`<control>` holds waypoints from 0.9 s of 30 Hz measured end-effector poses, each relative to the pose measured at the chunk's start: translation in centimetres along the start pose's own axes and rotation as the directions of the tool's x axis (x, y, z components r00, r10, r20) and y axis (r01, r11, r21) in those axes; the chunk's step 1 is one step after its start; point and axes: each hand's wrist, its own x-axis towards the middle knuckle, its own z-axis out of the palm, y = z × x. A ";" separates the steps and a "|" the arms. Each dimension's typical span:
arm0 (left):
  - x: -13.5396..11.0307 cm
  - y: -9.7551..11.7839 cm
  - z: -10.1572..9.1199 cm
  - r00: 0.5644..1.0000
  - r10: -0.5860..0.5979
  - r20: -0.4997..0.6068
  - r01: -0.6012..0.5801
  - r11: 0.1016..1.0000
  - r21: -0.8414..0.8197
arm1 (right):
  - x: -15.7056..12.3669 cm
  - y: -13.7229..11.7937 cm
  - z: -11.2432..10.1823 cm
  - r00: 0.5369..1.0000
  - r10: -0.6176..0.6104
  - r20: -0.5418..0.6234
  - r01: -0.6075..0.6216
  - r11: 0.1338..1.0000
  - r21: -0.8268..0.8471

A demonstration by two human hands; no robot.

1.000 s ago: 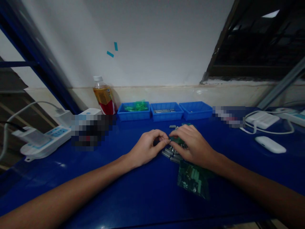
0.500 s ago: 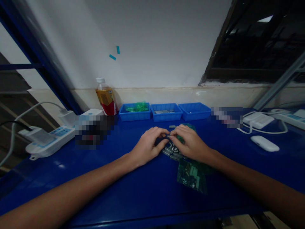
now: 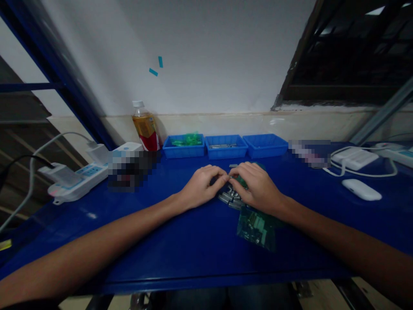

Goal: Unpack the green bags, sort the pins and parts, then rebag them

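Observation:
My left hand [image 3: 204, 185] and my right hand [image 3: 258, 185] meet fingertip to fingertip above the blue table. Between their pinched fingers is a small metal piece [image 3: 230, 176], mostly covered, so its kind does not show. Under the fingers lies a pile of short silvery metal parts [image 3: 229, 198]. One more metal part [image 3: 232, 165] rests just beyond the fingertips. A green see-through plastic bag [image 3: 256, 228] with pale and metal parts inside lies in front of my right hand and runs on beneath it.
Three blue trays line the wall: the left tray [image 3: 183, 151] holds green plastic, the middle tray [image 3: 226, 153] metal pieces, beside the right tray [image 3: 266, 149]. A drink bottle [image 3: 146, 127] and power strip [image 3: 80, 183] stand left; a white case [image 3: 361, 190] and cables lie right.
The view has tilted slightly, so the scene sits a little higher. My fingertips have come closer together around the small metal piece, which shows less than before.

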 end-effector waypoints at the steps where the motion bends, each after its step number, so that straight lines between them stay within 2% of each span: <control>1: 0.0 0.0 -0.1 1.000 -0.003 -0.001 0.003 1.000 -0.003 | 0.1 0.0 0.0 1.000 0.009 -0.004 -0.009 1.000 0.003; 5: 0.2 -0.2 -0.6 0.997 0.047 -0.063 -0.048 0.999 -0.009 | 0.5 0.0 -0.1 0.995 0.091 -0.032 -0.088 0.993 0.081; 10: 0.8 0.1 -1.0 0.989 0.133 -0.067 -0.125 0.985 0.115 | 1.0 -0.1 -0.1 0.984 0.168 -0.058 -0.151 0.962 0.226; 13: 1.3 0.2 -0.8 0.985 0.087 -0.147 -0.083 0.996 0.031 | 1.0 0.1 -0.4 0.980 0.168 -0.110 -0.144 0.969 0.201; 15: 1.5 0.2 -0.7 0.985 0.007 -0.174 -0.022 0.997 -0.080 | 1.0 0.4 -0.5 0.984 0.108 -0.140 -0.091 0.988 0.125; 18: 1.7 0.1 -0.6 0.987 -0.099 -0.129 0.072 0.977 -0.200 | 1.0 0.9 -0.5 0.993 -0.008 -0.120 0.008 1.000 -0.001; 20: 1.8 0.1 -0.6 0.988 -0.129 -0.082 0.107 0.967 -0.232 | 1.0 1.0 -0.4 0.995 -0.041 -0.093 0.037 0.998 -0.041; 24: 1.9 -0.2 -0.5 0.990 -0.140 0.033 0.144 0.947 -0.288 | 1.2 1.3 -0.4 0.997 -0.043 -0.059 0.038 0.997 -0.071; 27: 1.9 -1.1 -0.4 0.993 -0.063 0.103 0.082 0.979 -0.187 | 1.8 3.3 -1.2 0.996 0.021 -0.086 -0.032 0.991 -0.127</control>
